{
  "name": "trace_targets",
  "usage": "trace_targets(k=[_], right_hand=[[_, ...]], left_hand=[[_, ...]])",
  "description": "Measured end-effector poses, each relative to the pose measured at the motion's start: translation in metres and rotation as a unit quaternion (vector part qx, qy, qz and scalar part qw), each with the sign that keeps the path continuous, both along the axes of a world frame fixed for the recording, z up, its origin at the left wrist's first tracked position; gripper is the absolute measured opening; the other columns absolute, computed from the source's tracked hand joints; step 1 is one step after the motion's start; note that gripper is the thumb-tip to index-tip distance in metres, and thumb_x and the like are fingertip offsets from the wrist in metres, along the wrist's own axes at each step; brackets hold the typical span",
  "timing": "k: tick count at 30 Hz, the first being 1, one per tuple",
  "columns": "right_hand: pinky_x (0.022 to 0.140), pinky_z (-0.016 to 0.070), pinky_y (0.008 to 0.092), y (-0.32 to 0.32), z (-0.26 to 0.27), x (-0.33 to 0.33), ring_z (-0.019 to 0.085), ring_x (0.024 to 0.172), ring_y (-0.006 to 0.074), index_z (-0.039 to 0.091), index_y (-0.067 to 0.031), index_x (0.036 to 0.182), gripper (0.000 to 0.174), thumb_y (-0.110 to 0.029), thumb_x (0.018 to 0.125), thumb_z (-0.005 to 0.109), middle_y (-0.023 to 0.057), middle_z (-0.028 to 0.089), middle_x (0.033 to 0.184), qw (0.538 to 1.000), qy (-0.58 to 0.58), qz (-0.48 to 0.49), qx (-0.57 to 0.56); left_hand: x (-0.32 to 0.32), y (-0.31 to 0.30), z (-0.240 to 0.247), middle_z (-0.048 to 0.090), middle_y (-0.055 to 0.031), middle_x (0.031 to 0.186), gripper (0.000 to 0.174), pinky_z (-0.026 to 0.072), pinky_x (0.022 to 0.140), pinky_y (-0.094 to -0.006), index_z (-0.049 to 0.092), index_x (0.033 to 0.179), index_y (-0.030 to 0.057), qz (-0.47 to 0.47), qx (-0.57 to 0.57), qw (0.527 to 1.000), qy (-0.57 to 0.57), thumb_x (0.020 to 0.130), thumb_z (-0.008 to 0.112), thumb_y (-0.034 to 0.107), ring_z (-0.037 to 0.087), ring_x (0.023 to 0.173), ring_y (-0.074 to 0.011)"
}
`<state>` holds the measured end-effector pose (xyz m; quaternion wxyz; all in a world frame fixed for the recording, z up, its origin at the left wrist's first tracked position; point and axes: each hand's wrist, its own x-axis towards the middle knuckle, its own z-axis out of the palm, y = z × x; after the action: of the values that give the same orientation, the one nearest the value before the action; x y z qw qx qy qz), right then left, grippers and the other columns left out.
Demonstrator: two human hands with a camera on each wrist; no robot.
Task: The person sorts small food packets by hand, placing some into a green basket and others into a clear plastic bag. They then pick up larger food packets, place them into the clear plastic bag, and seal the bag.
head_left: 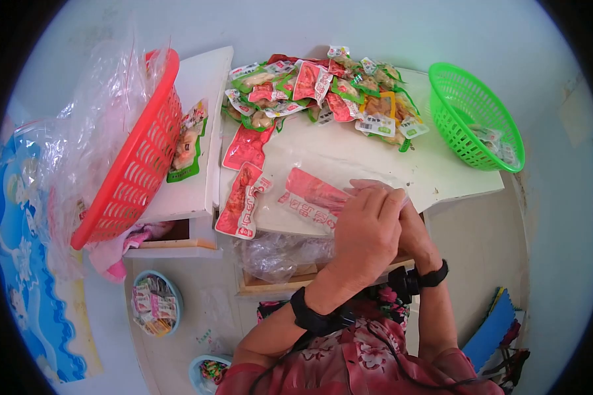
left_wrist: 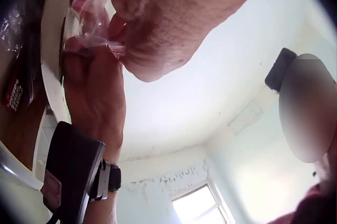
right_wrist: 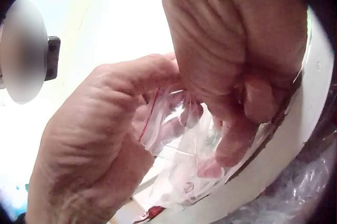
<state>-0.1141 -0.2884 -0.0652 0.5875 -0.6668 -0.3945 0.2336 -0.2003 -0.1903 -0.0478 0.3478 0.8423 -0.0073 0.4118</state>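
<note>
A clear zip bag (head_left: 284,197) lies on the white tabletop, with a pink-and-white snack packet (head_left: 313,197) inside it. Both hands are at the bag's right end. My left hand (head_left: 369,227) grips the plastic there with bent fingers and partly covers my right hand (head_left: 412,227) in the head view. In the right wrist view the bag's red zip line (right_wrist: 151,112) runs beside the left fingers, and my right hand (right_wrist: 231,34) pinches the clear film. Left of the bag lie a red snack packet (head_left: 240,201) and another red packet (head_left: 249,146).
Snack packets (head_left: 316,85) are heaped at the table's back. A green basket (head_left: 474,122) stands at right. At left, a red basket (head_left: 132,164) holds clear bags (head_left: 92,118). An open drawer (head_left: 290,257) with plastic sits below the front edge; a blue tub (head_left: 178,309) stands lower left.
</note>
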Motion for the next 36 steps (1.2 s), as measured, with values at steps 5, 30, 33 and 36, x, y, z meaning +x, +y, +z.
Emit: trace_targets(k=[5, 30, 33, 36], right_hand=[[0.091, 0.0514, 0.0328, 0.012, -0.011, 0.009, 0.063, 0.104, 0.0171, 0.058, 0.0017, 0.132, 0.041, 0.0, 0.091, 0.061, 0.0092, 0.069, 0.115, 0.998, -0.046, 0.0, 0.037], [0.076, 0.0561, 0.0384, 0.158, 0.077, -0.053, 0.064, 0.094, 0.0248, 0.062, -0.0102, 0.101, 0.024, -0.006, 0.077, 0.064, 0.0029, 0.062, 0.092, 0.7, -0.667, 0.222, -0.129], [0.076, 0.0557, 0.0372, 0.179, 0.067, -0.031, 0.064, 0.096, 0.0237, 0.063, -0.008, 0.106, 0.027, -0.006, 0.078, 0.063, 0.0029, 0.062, 0.092, 0.701, -0.653, 0.278, -0.074], [0.075, 0.0549, 0.0365, 0.189, 0.054, -0.027, 0.064, 0.095, 0.022, 0.064, -0.0058, 0.107, 0.027, -0.007, 0.08, 0.063, 0.0038, 0.062, 0.092, 0.684, -0.656, 0.311, -0.068]], left_hand=[[-0.006, 0.012, 0.006, 0.062, -0.0139, 0.094, 0.029, 0.0499, 0.076, -0.0435, 0.063, 0.115, 0.0029, 0.005, -0.019, 1.0, 0.018, 0.086, 0.063, 0.002, 0.062, 0.088, -0.0348], [-0.001, 0.047, -0.043, 0.063, -0.0151, 0.108, 0.03, 0.0471, 0.09, -0.0454, 0.06, 0.118, 0.0027, -0.114, -0.069, 0.991, 0.002, 0.091, 0.065, 0.015, 0.06, 0.105, -0.0343], [0.004, 0.035, -0.079, 0.063, -0.0146, 0.12, 0.035, 0.0472, 0.095, -0.045, 0.062, 0.122, 0.006, -0.099, -0.015, 0.995, -0.014, 0.09, 0.067, 0.018, 0.06, 0.115, -0.0314], [-0.001, 0.034, -0.07, 0.062, -0.0156, 0.122, 0.037, 0.0468, 0.097, -0.0463, 0.062, 0.122, 0.0051, -0.083, 0.067, 0.994, -0.013, 0.088, 0.069, 0.02, 0.06, 0.114, -0.0337]])
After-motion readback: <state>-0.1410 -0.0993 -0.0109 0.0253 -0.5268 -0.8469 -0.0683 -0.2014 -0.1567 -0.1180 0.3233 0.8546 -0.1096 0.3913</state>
